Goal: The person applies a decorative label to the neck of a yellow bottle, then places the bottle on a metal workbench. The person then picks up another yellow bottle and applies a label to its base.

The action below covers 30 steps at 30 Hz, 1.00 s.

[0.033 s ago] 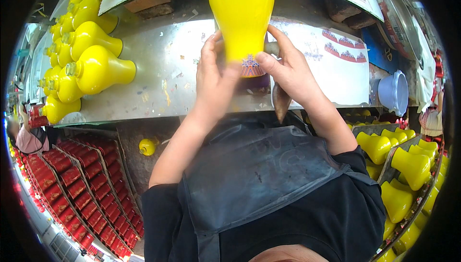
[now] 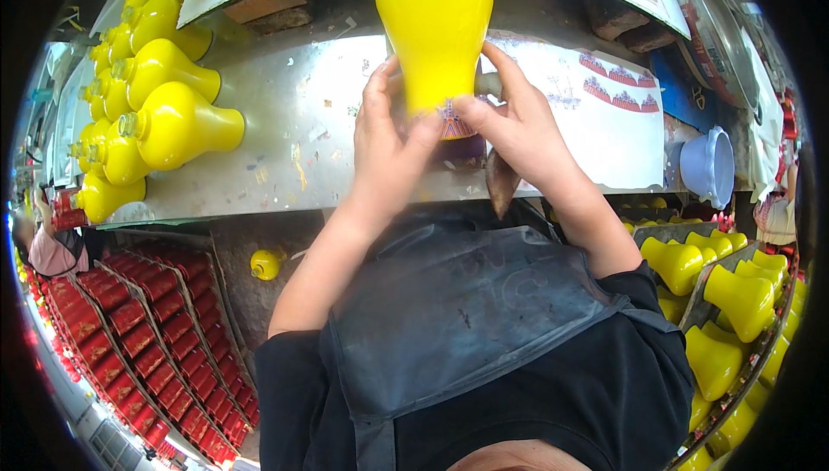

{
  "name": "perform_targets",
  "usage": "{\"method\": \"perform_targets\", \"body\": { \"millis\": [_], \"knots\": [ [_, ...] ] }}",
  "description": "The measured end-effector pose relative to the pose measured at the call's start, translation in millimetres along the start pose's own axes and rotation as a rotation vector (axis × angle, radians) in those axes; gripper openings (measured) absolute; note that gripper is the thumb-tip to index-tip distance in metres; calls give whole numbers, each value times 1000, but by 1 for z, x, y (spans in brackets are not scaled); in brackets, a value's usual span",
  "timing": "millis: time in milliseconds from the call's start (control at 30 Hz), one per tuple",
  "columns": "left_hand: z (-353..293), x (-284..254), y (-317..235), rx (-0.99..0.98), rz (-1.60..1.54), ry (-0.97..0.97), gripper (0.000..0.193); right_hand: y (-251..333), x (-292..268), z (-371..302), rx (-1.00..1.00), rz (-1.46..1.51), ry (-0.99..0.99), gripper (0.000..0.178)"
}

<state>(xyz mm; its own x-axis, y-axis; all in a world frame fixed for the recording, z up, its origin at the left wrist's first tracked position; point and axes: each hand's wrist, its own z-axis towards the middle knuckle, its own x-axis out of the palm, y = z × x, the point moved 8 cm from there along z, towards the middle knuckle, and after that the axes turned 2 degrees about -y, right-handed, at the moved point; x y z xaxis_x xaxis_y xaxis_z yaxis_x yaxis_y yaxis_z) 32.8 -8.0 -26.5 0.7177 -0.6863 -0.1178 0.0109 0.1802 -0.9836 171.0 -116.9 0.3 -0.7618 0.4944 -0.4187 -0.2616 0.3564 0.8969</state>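
Observation:
A glossy yellow bottle (image 2: 436, 18) stands in front of me, its wide shoulder away from me and its narrow foot nearest. Round the foot runs a blue-and-red patterned band (image 2: 454, 124), partly covered by my thumbs. My left hand (image 2: 384, 134) holds the left side, fingers along the wall and thumb at the band, slightly blurred. On the other side my right hand (image 2: 522, 121) holds the bottle, its thumb pressed on the band. A dark brown, pointed flat tool (image 2: 500, 184) hangs below the right palm, seemingly kept in that hand. Something purple lies beneath the foot.
A white decal sheet (image 2: 617, 147) with patterned strips lies to the right, near a pale blue bucket (image 2: 707, 167). Several yellow bottles (image 2: 186, 126) crowd the metal table's left side. Racks of red pieces (image 2: 155, 324) stand lower left; yellow bottles (image 2: 738, 298) fill crates lower right.
My right thumb has slid slightly left over the patterned band, and my left thumb has shifted to the band's left edge. The brown tool has swung a little left. The bottle stays in place.

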Motion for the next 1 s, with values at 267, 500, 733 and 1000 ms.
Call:
{"method": "perform_targets", "body": {
  "millis": [267,500,733,1000],
  "knots": [
    [-3,-1,7,-65,-97,60,78,1,-3,10,-17,-249,-60,83],
    [12,0,1,-128,-103,78,88,40,-52,23,-353,-147,-294,32],
    [25,1,-6,-143,-69,90,93,74,-60,72,-630,-598,-265,31],
    [26,4,-10,-130,-46,127,93,82,-44,101,-713,-850,-156,40]
  ]
}}
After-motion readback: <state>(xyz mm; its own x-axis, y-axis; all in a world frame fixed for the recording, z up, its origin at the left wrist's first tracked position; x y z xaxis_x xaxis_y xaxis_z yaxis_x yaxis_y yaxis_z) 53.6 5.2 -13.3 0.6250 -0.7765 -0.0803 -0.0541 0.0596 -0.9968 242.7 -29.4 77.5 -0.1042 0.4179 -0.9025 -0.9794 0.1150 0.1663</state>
